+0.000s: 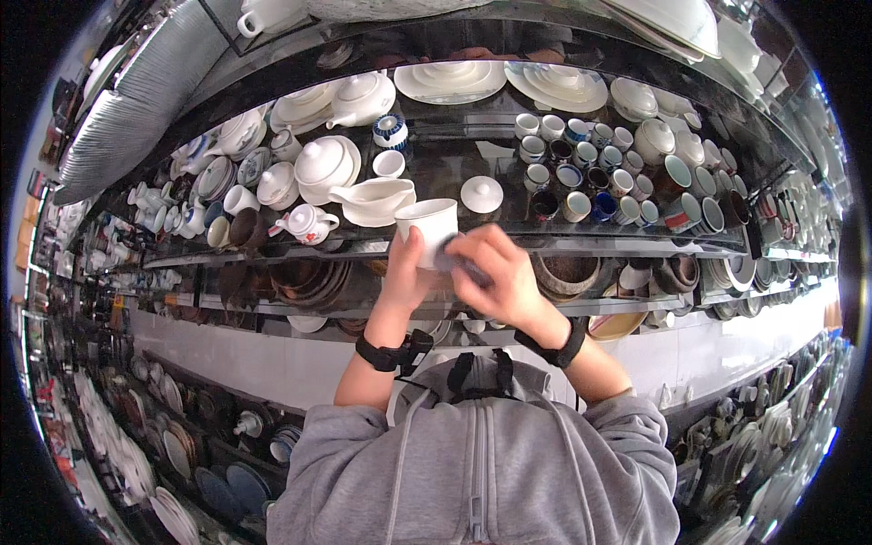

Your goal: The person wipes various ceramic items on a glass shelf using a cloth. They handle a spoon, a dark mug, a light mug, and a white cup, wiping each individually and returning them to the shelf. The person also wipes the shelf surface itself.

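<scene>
In the head view my left hand (403,272) grips a white ceramic cup (429,219) from its left side, thumb on the near wall. The cup is held up in front of a dark shelf, its rim tilted a little. My right hand (496,272) pinches a dark grey cloth or pad (469,267) against the cup's lower right side; fingers and pad are blurred. A round white lid with a knob (481,194) lies on the shelf just beyond. Left of the cup stands a white gravy boat (375,201).
On the dark shelf (449,146), several small cups (575,174) stand in rows at right. A small floral teapot (308,223), a lidded white tureen (323,167) and a blue-striped jar (390,131) stand at left. Brown bowls (567,272) sit on the shelf below.
</scene>
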Action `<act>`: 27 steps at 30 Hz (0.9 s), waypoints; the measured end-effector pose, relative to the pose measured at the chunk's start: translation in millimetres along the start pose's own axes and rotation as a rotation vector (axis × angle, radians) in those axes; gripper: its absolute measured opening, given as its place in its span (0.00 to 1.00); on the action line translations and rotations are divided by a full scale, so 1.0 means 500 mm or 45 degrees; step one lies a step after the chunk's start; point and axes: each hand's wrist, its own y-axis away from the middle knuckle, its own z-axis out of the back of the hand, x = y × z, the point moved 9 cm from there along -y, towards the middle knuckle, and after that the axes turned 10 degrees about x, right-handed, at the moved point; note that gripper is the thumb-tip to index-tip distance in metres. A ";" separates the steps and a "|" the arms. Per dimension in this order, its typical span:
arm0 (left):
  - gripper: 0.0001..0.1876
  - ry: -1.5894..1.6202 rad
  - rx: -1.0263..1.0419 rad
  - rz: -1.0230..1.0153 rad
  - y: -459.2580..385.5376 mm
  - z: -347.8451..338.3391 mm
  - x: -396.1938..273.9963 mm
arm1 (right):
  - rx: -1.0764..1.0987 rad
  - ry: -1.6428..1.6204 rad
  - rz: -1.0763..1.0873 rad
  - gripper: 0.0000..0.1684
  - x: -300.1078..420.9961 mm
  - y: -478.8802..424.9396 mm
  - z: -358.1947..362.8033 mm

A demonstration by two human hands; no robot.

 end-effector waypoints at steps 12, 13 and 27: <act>0.31 0.119 -0.103 -0.016 0.003 -0.011 -0.004 | -0.206 0.087 0.017 0.16 -0.005 -0.026 0.028; 0.30 0.125 -0.165 -0.034 0.003 -0.011 -0.010 | -0.154 0.091 0.023 0.16 -0.003 -0.024 0.020; 0.41 0.027 0.000 -0.134 -0.001 -0.001 -0.002 | -0.172 0.072 0.060 0.17 0.004 -0.015 0.018</act>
